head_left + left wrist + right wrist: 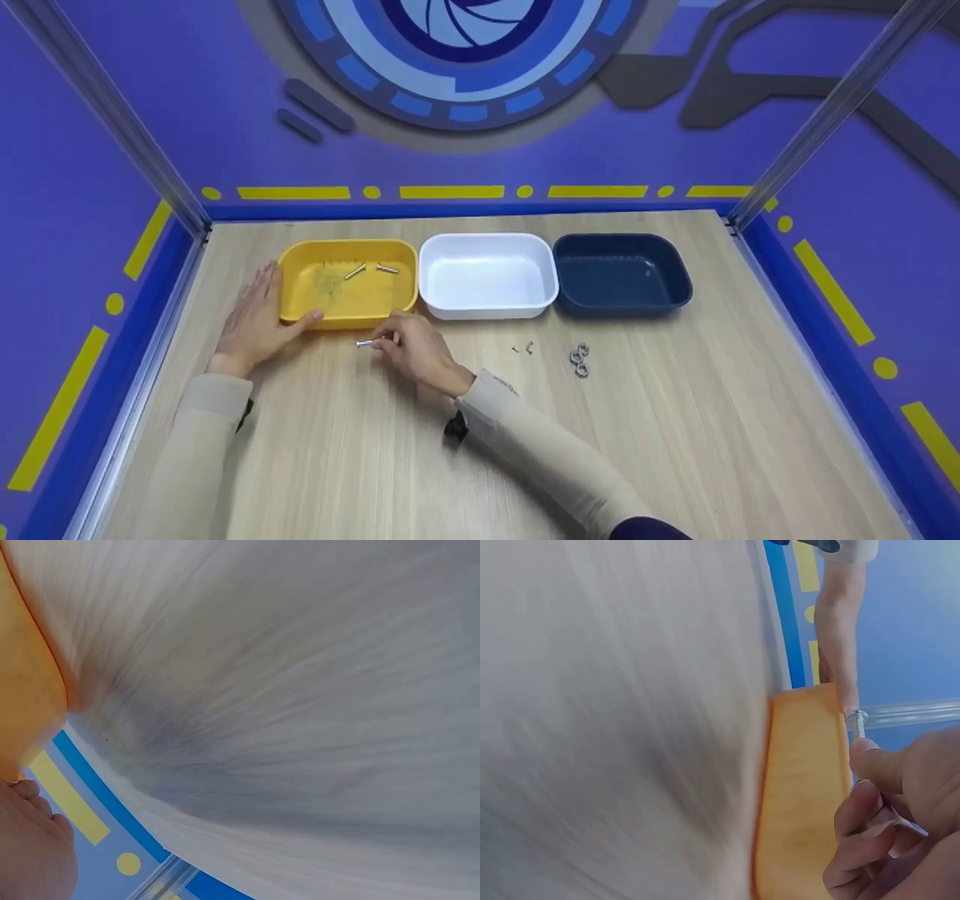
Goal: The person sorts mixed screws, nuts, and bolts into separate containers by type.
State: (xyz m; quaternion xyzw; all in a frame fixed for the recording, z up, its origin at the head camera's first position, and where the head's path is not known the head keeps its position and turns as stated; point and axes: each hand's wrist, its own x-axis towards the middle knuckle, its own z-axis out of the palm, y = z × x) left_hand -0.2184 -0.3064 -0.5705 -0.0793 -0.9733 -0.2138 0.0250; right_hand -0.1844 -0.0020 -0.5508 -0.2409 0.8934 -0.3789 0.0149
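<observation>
My right hand [420,349] pinches a silver screw [364,343] between thumb and fingers, just in front of the yellow bin [349,323]. In the right wrist view the head end of this screw [859,722] sticks out past the fingertips. Against the bin's left side rests my left hand [251,319], its fingers extended along the wall and its thumb at the front rim. Inside the bin lie two similar screws, one slanted [355,271] and one nearly level [387,268]. The left wrist view catches only part of the left hand [34,847] beside the bin.
A white bin [487,313] and a dark blue bin [626,308] stand in a row to the right of the yellow one. Several tiny screws [529,348] and a cluster of hex nuts [577,358] lie before them. Blue panels [825,225] enclose the wooden table [675,435].
</observation>
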